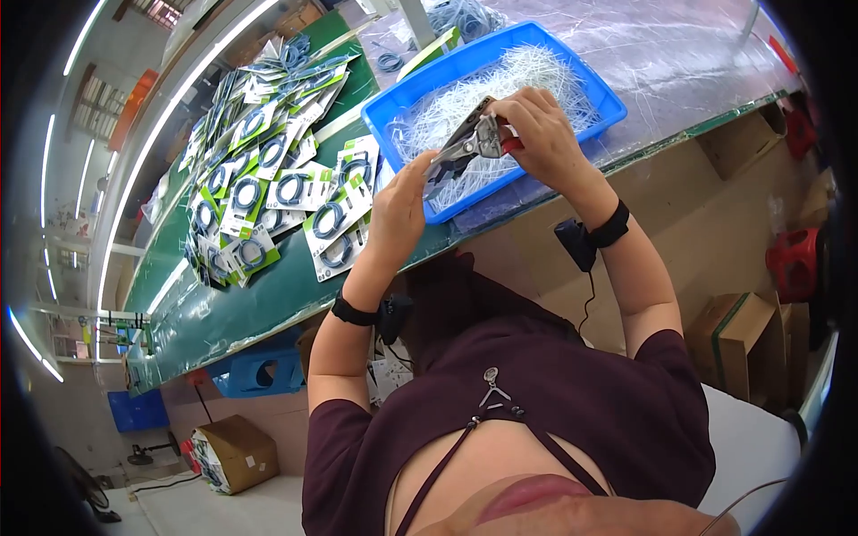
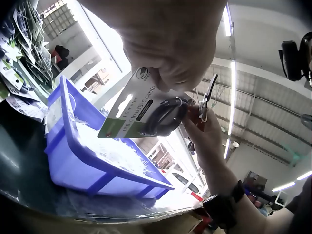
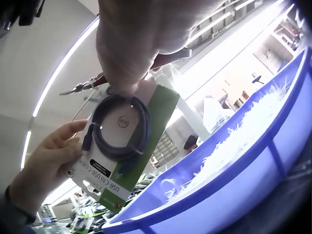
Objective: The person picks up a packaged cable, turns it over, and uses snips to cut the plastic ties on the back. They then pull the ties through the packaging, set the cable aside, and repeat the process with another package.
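Over the blue bin (image 3: pixel 217 209): a USB-C to USB-C cable card (image 3: pixel 116 136) held up tilted, white strips (image 1: pixel 545 76) heaped below
Left hand (image 1: pixel 399 214): pinching the card's edge
Right hand (image 1: pixel 547 138): wrapped round red-handled cutters (image 1: pixel 487 140), fingers by the card's other end
Cutters step: tie trimming, I reckon, can't tell if they're biting
Next cut: probably needs blades lined up on a tie tail, clear of the cable jacket, card steady

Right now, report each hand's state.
Left hand: closed, holding the carded cable.
Right hand: closed, holding the red-handled tool.
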Motion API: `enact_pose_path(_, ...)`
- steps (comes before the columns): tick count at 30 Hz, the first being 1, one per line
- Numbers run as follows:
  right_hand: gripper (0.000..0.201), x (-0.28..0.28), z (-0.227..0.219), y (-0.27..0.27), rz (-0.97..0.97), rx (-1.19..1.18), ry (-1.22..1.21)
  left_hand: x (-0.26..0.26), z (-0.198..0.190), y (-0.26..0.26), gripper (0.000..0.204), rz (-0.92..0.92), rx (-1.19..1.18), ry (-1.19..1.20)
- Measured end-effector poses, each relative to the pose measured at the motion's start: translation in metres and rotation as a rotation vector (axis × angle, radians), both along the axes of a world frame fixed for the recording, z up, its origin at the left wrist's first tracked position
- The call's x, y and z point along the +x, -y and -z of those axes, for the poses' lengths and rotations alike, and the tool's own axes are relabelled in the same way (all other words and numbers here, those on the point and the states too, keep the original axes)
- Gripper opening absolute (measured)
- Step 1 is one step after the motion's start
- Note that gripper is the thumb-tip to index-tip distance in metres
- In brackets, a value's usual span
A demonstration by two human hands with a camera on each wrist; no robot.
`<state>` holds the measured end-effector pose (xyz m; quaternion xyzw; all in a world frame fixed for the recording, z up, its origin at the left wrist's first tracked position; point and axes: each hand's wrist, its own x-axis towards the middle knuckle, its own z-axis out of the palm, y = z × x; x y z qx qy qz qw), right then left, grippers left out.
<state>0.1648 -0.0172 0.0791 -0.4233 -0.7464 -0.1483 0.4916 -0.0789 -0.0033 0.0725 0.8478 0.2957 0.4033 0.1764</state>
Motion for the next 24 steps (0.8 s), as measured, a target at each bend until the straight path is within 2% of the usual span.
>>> enact_pose_path(3,0.038,-0.009,0.0,-0.005,-0.049,0.011,0.052,-0.011,-0.004,0.006,0.033,-0.05,-0.054,-0.011)
enact_pose_path(6,0.036,-0.03,0.009,-0.023,-0.057,-0.11,-0.444,-0.033,-0.012,0.014,0.033,-0.128,-0.318,0.035)
enact_pose_path(10,0.034,0.003,0.042,-0.068,0.161,-0.071,-0.272,-0.116,0.005,0.04,0.031,-0.383,-0.308,0.092)
enact_pose_path(12,0.038,0.027,0.045,-0.072,0.294,-0.223,-0.051,-0.17,0.011,0.078,0.03,-0.537,-0.308,0.104)
enact_pose_path(14,0.039,0.044,0.052,-0.069,0.352,-0.307,-0.173,-0.226,0.023,0.128,0.03,-0.733,-0.306,0.09)
enact_pose_path(16,0.042,0.081,0.078,-0.074,0.243,-0.372,-0.45,-0.279,0.051,0.182,0.03,-0.881,-0.328,0.09)
enact_pose_path(18,0.05,0.063,0.061,-0.05,-0.025,-0.483,-0.974,-0.321,0.086,0.231,0.034,-1.098,-0.411,-0.049)
enact_pose_path(19,0.05,0.051,0.059,-0.042,-0.039,-0.503,-0.96,-0.331,0.107,0.248,0.034,-1.119,-0.426,-0.041)
enact_pose_path(22,0.064,0.021,0.053,-0.019,-0.3,-0.546,-1.141,-0.347,0.156,0.271,0.04,-1.319,-0.556,-0.355)
enact_pose_path(23,0.064,0.018,0.053,-0.014,-0.299,-0.535,-1.137,-0.341,0.154,0.257,0.04,-1.313,-0.55,-0.348)
enact_pose_path(24,0.068,0.016,0.053,-0.011,-0.425,-0.618,-1.129,-0.324,0.145,0.233,0.041,-1.237,-0.397,-0.288)
